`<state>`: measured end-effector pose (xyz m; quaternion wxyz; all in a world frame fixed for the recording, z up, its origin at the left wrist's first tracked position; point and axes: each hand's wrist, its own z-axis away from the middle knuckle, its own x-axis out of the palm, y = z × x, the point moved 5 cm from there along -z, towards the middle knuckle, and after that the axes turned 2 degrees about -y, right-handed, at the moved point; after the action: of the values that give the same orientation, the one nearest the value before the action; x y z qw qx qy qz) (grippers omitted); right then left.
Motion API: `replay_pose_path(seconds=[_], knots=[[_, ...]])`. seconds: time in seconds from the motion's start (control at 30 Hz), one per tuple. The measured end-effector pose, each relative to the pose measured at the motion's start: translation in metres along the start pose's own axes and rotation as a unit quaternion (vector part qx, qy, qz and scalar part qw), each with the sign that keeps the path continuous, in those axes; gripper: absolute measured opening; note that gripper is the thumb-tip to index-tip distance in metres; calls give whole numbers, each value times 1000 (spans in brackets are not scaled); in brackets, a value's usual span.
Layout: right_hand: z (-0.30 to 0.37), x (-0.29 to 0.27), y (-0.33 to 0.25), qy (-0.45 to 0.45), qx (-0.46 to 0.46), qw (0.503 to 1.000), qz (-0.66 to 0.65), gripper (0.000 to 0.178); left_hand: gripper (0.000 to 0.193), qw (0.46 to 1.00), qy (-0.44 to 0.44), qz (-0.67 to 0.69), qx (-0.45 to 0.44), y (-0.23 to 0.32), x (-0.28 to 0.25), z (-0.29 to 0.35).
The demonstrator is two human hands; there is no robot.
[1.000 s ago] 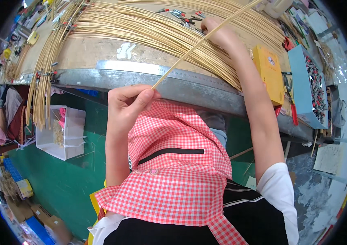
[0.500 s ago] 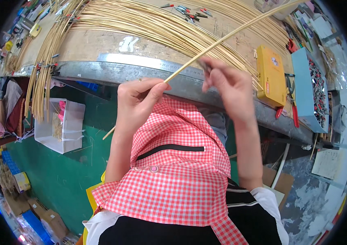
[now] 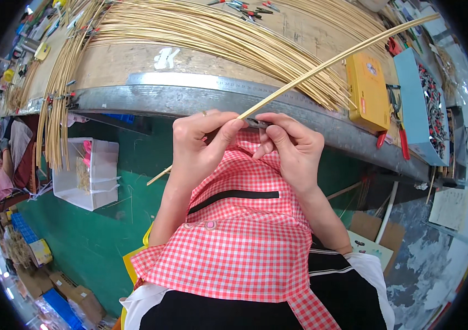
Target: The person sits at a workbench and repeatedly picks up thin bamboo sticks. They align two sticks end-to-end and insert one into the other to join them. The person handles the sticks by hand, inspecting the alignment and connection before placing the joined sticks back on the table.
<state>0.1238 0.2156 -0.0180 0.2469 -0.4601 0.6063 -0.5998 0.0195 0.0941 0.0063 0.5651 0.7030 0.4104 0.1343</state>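
Observation:
Several thin, pale bamboo strips (image 3: pixel 322 67) lie together in a slanting bundle, rising from low left to the upper right over the table. My left hand (image 3: pixel 204 140) pinches them between thumb and fingers. A small dark clip (image 3: pixel 257 124) is held by my right hand (image 3: pixel 294 146), its tip against or very close to the strips beside my left fingertips. Whether its jaws have closed on them is hard to see. The strips' lower end (image 3: pixel 160 176) sticks out past my left wrist.
A steel ruler (image 3: pixel 195 81) lies along the table's metal edge (image 3: pixel 135 98), behind it many long bamboo strips (image 3: pixel 201 33). At right are a yellow tin (image 3: pixel 365 91), red-handled pliers (image 3: pixel 402 137) and a blue box (image 3: pixel 410 82) of clips. A white bin (image 3: pixel 102 184) stands on the floor.
My right hand has come left and down, bringing the dark clip to the strips beside my left fingers. The left hand and strips have shifted slightly right; the strips' far end is lower.

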Motion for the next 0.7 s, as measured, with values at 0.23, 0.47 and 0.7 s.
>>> replay_pose_path(seconds=[0.23, 0.47, 0.7], knots=[[3, 0, 9, 29, -8, 994, -103, 19, 11, 999, -7, -19, 34, 2, 9, 1], [1, 1, -1, 3, -53, 998, -46, 19, 12, 1000, -20, -4, 7, -4, 8, 0], [-14, -29, -19, 2, -91, 994, -66, 11, 16, 980, -141, 97, -100, -21, 7, 2]])
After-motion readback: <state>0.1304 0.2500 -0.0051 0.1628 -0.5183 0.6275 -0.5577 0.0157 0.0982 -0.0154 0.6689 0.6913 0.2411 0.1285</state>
